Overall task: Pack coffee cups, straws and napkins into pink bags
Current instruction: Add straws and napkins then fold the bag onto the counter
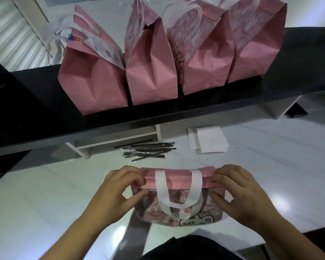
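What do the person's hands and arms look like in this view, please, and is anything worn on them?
Both arms come up from the bottom edge and are bare along the whole stretch in view; no sleeve shows. The left hand and the right hand wear no gloves, and no ring, watch or bracelet is visible. The fingernails look short and unpainted. A dark garment shows at the bottom centre, between the forearms.

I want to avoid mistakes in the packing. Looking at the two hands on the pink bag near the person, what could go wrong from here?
1. Left hand and right hand pinch the folded top of the pink bag; its contents are hidden, so an item could be missing.
2. The white handles lie under the fold line and might get trapped.
3. The straws lie loose nearby and could roll.
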